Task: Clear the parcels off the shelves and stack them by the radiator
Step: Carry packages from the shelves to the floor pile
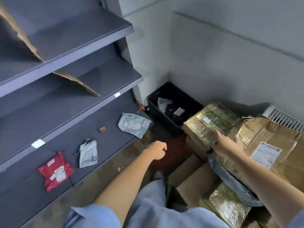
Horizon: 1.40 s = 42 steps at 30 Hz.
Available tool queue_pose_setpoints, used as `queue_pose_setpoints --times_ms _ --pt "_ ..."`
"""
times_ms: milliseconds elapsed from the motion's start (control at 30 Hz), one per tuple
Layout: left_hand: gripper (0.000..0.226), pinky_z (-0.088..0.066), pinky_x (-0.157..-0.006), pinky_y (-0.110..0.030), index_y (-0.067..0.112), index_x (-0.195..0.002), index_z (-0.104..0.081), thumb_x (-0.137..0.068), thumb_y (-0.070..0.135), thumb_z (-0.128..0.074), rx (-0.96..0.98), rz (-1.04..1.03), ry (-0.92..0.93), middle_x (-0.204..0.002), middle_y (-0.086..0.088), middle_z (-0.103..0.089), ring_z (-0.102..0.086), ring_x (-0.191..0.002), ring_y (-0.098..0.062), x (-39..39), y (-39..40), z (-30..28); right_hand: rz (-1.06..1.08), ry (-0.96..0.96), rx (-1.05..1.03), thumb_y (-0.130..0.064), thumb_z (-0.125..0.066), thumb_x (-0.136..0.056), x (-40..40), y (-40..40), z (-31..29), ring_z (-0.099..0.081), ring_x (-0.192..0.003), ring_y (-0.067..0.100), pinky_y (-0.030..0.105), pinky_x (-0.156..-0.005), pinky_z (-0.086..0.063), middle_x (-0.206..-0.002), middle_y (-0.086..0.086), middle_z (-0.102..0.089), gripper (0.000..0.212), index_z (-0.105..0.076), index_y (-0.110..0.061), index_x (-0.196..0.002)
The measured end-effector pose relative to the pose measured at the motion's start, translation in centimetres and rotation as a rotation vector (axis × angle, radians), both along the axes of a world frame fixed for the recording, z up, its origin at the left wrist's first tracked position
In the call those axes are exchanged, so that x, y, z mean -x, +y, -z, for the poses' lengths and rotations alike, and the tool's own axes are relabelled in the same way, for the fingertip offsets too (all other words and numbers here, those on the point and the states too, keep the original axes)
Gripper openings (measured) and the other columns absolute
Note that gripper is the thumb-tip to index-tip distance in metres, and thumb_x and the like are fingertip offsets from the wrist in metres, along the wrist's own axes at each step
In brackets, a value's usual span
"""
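On the lowest grey shelf [105, 142] lie three flat parcels: a red bag [55, 171] at the left, a grey bag [88, 153] in the middle, and a pale grey bag [133, 125] at the shelf's right end. My left hand [157, 149] hangs over the floor beside that shelf, fingers curled, holding nothing. My right hand [226, 143] rests flat on a tape-wrapped cardboard parcel [210, 124] on top of a pile of boxes. The white radiator [283, 119] stands behind the pile at the right.
The upper shelves hold only torn cardboard strips [77, 83]. A black bin [174, 106] with bags inside stands in the corner. A large crushed labelled box [269, 145], a dark plastic bag [233, 181] and more boxes [197, 185] crowd the floor at the right.
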<state>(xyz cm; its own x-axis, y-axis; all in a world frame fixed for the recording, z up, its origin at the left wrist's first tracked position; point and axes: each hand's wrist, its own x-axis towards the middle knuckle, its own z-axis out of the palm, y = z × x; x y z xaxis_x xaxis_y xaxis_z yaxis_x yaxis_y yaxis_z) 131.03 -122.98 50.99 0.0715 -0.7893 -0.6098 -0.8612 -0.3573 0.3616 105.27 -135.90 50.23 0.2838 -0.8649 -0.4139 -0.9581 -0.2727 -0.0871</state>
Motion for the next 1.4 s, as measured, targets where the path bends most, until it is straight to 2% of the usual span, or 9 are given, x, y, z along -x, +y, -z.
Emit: queue_pose_setpoints --times_ms 300,500,633,700,800,967,1133,1267,1400 --pt "0.031 -0.043 -0.096 -0.034 0.013 -0.120 -0.058 -0.095 0.012 -0.042 -0.081 -0.238 -0.037 -0.133 -0.009 -0.051 -0.052 -0.117 -0.026 -9.5 5.0 0.9 -0.241 -0.019 -0.285 -0.025 -0.042 -0.094 -11.2 2.4 2.6 -0.052 -0.121 0.021 0.030 -0.091 -0.045 -0.130 0.005 -0.056 0.043 -0.044 -0.021 -0.137" --pt "0.030 -0.045 -0.084 -0.021 0.010 -0.118 -0.061 -0.094 0.011 -0.044 -0.202 -0.390 0.142 -0.129 -0.009 -0.056 -0.056 -0.112 -0.023 -15.7 -0.3 6.7 0.182 -0.270 -0.484 -0.018 -0.049 -0.094 -16.3 2.2 8.9 -0.060 -0.108 0.026 0.030 -0.086 -0.045 -0.120 0.014 -0.063 0.034 -0.057 -0.012 -0.127" --pt "0.031 -0.044 -0.085 -0.027 0.007 -0.124 -0.055 -0.097 0.013 -0.041 -0.326 -0.864 0.494 -0.113 -0.008 -0.058 -0.056 -0.099 -0.017 -19.1 -5.1 14.4 0.699 -0.532 -0.490 -0.009 -0.048 -0.094 -18.5 1.1 14.8 -0.057 -0.087 0.023 0.025 -0.059 -0.040 -0.108 0.022 -0.066 0.029 -0.059 -0.003 -0.120" --pt "0.031 -0.043 -0.093 -0.034 0.007 -0.125 -0.054 -0.097 0.012 -0.042 -0.342 -1.022 0.557 -0.120 -0.012 -0.058 -0.057 -0.107 -0.021 -21.0 -7.0 19.8 0.834 -0.565 -0.507 -0.008 -0.044 -0.095 -19.2 0.9 18.3 -0.059 -0.086 0.026 0.028 -0.063 -0.045 -0.104 0.020 -0.066 0.029 -0.059 -0.004 -0.119" --pt "0.032 -0.043 -0.098 -0.037 0.005 -0.127 -0.053 -0.097 0.008 -0.041 -0.303 -1.258 0.583 -0.126 -0.015 -0.057 -0.055 -0.118 -0.025 -22.9 -9.2 29.1 0.830 -0.572 -0.554 -0.009 -0.045 -0.095 -20.6 0.6 25.0 -0.062 -0.088 0.027 0.031 -0.075 -0.047 -0.100 0.016 -0.067 0.027 -0.061 -0.009 -0.117" --pt "0.033 -0.046 -0.084 -0.033 0.012 -0.128 -0.051 -0.095 0.010 -0.047 -0.119 -1.487 0.512 -0.126 -0.013 -0.057 -0.058 -0.103 -0.023 -25.1 -13.3 46.5 0.758 -0.594 -0.567 -0.009 -0.048 -0.093 -23.0 -0.8 39.8 -0.063 -0.095 0.035 0.048 -0.089 -0.050 -0.099 0.016 -0.067 0.022 -0.063 -0.015 -0.108" --pt "0.045 -0.041 -0.098 -0.049 0.032 -0.137 -0.034 -0.095 0.023 -0.050 -0.078 -1.536 0.707 -0.141 -0.006 -0.041 -0.045 -0.127 -0.030 -27.3 -16.4 59.0 0.688 -0.633 -0.580 -0.012 -0.045 -0.097 -24.3 -2.0 51.3 -0.060 -0.092 0.049 0.057 -0.084 -0.047 -0.099 0.031 -0.065 0.017 -0.059 -0.022 -0.100" --pt "0.039 -0.044 -0.090 -0.037 0.016 -0.128 -0.051 -0.091 0.002 -0.053 0.002 -1.658 0.730 -0.110 -0.006 -0.057 -0.051 -0.117 -0.024 -27.6 -18.0 59.9 0.710 -0.643 -0.618 -0.011 -0.046 -0.096 -25.1 -1.8 52.6 -0.060 -0.100 0.024 0.034 -0.089 -0.045 -0.106 0.008 -0.064 0.017 -0.061 -0.019 -0.101" --pt "0.034 -0.042 -0.092 -0.033 0.018 -0.121 -0.054 -0.092 0.001 -0.049 -0.110 -1.693 0.998 -0.118 -0.003 -0.050 -0.050 -0.115 -0.018 -25.5 -16.5 52.2 0.838 -0.638 -0.740 -0.024 -0.050 -0.096 -25.9 -1.3 46.3 -0.058 -0.110 0.028 0.033 -0.087 -0.043 -0.118 0.013 -0.063 0.030 -0.059 -0.010 -0.121"
